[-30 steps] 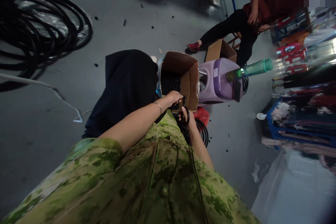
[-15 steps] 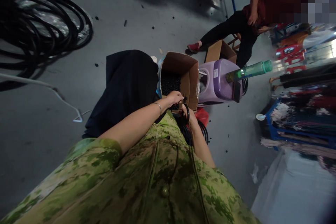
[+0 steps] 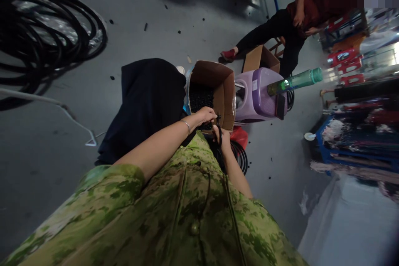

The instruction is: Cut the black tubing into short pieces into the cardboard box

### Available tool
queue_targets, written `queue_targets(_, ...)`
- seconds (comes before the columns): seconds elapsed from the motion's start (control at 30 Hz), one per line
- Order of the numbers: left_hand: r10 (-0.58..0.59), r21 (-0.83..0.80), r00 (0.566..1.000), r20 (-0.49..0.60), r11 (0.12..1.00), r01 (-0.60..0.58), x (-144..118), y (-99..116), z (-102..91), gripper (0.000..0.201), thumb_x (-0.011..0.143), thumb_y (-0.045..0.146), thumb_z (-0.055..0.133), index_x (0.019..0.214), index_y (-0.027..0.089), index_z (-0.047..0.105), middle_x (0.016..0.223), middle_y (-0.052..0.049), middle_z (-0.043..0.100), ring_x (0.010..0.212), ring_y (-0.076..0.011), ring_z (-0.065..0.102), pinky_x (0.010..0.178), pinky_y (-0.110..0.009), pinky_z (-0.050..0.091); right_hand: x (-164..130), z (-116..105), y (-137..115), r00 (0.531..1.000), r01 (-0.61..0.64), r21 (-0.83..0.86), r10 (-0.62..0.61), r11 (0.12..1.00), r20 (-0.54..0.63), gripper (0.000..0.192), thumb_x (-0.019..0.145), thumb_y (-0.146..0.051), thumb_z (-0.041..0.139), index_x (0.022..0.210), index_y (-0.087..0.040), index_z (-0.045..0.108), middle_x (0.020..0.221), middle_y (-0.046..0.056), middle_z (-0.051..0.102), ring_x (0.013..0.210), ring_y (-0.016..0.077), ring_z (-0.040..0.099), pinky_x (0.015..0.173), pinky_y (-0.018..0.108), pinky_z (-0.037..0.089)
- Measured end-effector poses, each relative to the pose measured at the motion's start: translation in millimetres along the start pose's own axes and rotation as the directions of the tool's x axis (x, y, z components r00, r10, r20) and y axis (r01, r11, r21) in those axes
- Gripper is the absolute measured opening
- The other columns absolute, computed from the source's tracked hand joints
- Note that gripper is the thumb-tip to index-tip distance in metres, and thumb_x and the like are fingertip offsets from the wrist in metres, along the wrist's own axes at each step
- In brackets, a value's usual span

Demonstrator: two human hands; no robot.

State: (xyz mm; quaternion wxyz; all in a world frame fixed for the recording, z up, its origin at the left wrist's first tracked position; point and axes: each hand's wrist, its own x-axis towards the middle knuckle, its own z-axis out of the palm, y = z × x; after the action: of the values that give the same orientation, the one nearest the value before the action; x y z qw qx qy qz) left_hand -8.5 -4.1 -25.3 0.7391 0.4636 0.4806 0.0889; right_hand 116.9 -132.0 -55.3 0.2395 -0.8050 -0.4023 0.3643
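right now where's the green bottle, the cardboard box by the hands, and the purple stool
green bottle (image 3: pixel 294 81), head view, middle of its body
cardboard box (image 3: pixel 225 96), head view, its right side wall
purple stool (image 3: pixel 263 93), head view, its flat seat face

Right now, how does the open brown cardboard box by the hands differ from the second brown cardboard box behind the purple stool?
The open brown cardboard box is nearer, looks larger, and holds small black pieces; the second brown cardboard box sits farther off beside the seated person, contents hidden. Both stand open-topped on the grey floor.
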Motion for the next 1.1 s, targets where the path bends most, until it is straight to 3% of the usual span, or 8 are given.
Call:
queue_targets(0.57, -0.080, -0.059, 0.996, -0.047, 0.995, 0.078, 7, -4, 3.4, 0.029, 0.090, 0.015, 0.059, 0.061, 0.015, 0.053, 0.048, 0.004, 0.047, 0.038, -0.0064, 0.036, 0.045, -0.022, 0.026, -13, 17, 9, 0.995, 0.024, -0.019, -0.025, 1.000, -0.093, 0.059, 0.079, -0.073, 0.055, 0.060, -0.018, 0.061, 0.047, -0.001, 0.052, 0.039, 0.0124, 0.051, 0.045, 0.023, 0.039)
queue_targets(0.73, -0.077, -0.080, 0.995, -0.062, 0.994, 0.072, 4, -2, 2.9, 0.029, 0.090, 0.014, 0.058, 0.061, 0.016, 0.053, 0.047, 0.004, 0.047, 0.037, -0.0069, 0.035, 0.044, -0.023, 0.026, -11, 12, 6, 0.999, 0.010, -0.012, -0.011, 1.000, -0.053, 0.059, 0.078, -0.074, 0.056, 0.059, -0.018, 0.059, 0.049, 0.000, 0.055, 0.040, 0.0129, 0.053, 0.045, 0.023, 0.039)
queue_targets(0.93, -0.023, -0.054, 0.999, 0.022, 0.998, 0.024, -2, 3, 3.1, 0.032, 0.086, 0.010, 0.063, 0.057, 0.016, 0.051, 0.046, 0.004, 0.049, 0.036, -0.0061, 0.036, 0.042, -0.021, 0.024, -2, -5, -3, 0.996, -0.029, 0.096, 0.021, 0.995, 0.087, 0.063, 0.079, -0.077, 0.052, 0.069, -0.016, 0.064, 0.057, 0.002, 0.061, 0.045, 0.0121, 0.055, 0.045, 0.022, 0.039)
queue_targets(1.1, -0.032, -0.046, 0.999, 0.003, 0.998, 0.032, -1, 2, 3.1, 0.032, 0.086, 0.011, 0.063, 0.056, 0.015, 0.052, 0.046, 0.004, 0.049, 0.036, -0.0062, 0.036, 0.042, -0.022, 0.025, -1, -6, -6, 0.999, -0.016, 0.036, 0.014, 0.999, 0.051, 0.062, 0.078, -0.076, 0.054, 0.063, -0.017, 0.062, 0.054, 0.002, 0.059, 0.043, 0.0129, 0.054, 0.044, 0.023, 0.038)
